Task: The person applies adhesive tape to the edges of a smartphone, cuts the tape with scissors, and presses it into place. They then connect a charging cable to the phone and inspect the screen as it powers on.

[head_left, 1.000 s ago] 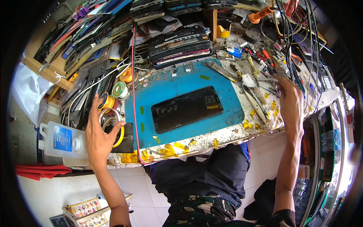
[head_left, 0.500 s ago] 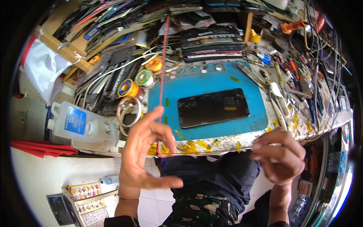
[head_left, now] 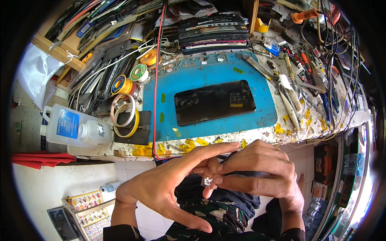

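My hands meet over my lap, in front of the bench edge. My left hand [head_left: 165,188] is open, with its index finger stretched toward my right hand and its thumb held apart below. My right hand [head_left: 261,172] pinches a small clear, shiny piece [head_left: 207,181] against a fingertip of the left hand; its exact kind is too small to tell. Beyond the hands, a black phone screen [head_left: 215,102] lies face up on a blue work mat [head_left: 161,134], with yellow tape on its right part.
Tape rolls [head_left: 125,116] and solder spools [head_left: 139,74] stand left of the mat. A white bottle [head_left: 76,126] is further left. Tweezers [head_left: 257,66], pliers and cables lie right. Stacked phones [head_left: 213,34] sit behind. A red cable [head_left: 157,80] crosses the mat's left side.
My hands have come together from apart. The right hand has moved left and down to the left hand's fingers, where the small shiny piece now shows. The view has shifted slightly.
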Demonstrator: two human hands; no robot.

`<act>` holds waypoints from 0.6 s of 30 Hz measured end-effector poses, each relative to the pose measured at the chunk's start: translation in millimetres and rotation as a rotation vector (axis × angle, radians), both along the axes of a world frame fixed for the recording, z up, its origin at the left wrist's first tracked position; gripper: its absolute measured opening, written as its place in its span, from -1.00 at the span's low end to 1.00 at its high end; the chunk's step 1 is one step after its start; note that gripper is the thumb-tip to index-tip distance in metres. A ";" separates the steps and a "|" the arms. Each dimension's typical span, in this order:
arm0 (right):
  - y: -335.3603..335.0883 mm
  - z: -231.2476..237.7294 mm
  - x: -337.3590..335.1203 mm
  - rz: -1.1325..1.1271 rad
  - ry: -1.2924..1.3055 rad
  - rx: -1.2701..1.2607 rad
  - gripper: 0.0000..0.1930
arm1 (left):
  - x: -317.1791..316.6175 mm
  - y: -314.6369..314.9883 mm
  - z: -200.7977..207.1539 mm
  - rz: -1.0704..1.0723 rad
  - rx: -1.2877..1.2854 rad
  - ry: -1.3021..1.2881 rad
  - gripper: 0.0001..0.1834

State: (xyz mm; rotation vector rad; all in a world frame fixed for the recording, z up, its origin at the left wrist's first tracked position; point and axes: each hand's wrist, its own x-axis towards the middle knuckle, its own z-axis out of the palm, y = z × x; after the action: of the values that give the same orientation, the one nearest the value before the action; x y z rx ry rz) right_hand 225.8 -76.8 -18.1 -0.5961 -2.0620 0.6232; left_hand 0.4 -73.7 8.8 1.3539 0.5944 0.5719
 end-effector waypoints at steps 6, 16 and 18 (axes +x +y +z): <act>4.4 -6.7 4.5 0.051 -0.049 0.046 -0.68 | -3.3 7.5 0.9 -0.164 -0.008 0.080 0.21; -5.4 -41.8 11.7 -0.217 0.252 -0.188 -0.80 | 8.6 34.4 -15.2 0.021 0.400 0.357 0.19; -8.8 -50.6 15.4 -0.387 0.304 -0.159 -0.82 | 13.3 54.0 -25.2 0.196 0.936 0.632 0.13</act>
State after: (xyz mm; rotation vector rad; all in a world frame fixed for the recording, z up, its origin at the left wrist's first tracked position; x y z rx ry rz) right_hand 241.1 -85.6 -68.7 -0.9059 -1.5688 0.6083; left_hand 13.6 -19.7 -16.4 2.4212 1.0441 0.6018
